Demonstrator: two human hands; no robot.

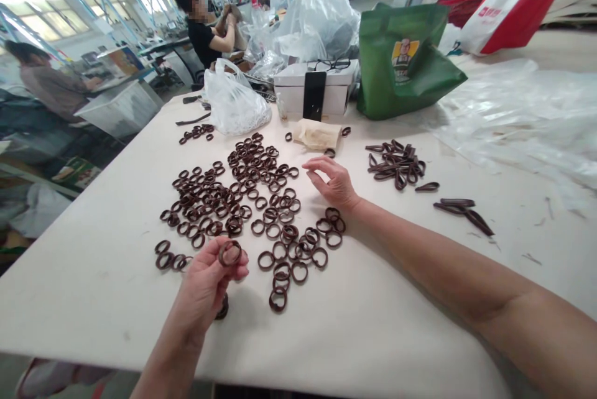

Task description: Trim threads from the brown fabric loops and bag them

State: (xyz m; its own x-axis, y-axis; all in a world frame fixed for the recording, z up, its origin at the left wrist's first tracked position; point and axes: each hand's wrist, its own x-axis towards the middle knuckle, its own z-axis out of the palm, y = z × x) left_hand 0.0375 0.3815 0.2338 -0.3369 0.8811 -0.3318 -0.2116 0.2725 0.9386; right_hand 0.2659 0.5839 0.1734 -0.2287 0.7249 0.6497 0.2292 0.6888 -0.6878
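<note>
Pinched between the thumb and fingers of my left hand [205,281] is a dark brown leather-like ring [222,257], held up over the near part of the table. My right hand [336,186] hovers above the table with thumb and fingers apart, and I see nothing in it. Beyond its fingertips lies a crumpled tan paper packet [317,134]. Many similar rings [205,200] are spread in a loose heap between and beyond my hands. A few rings [222,307] lie partly hidden behind my left wrist.
Flattened brown loops [396,166] lie on the pale table [373,324] at right. At the back stand a white plastic bag [236,100], a white box [289,88] with a phone [314,96] against it, and a green bag [405,63]. A co-worker [205,32] sits beyond.
</note>
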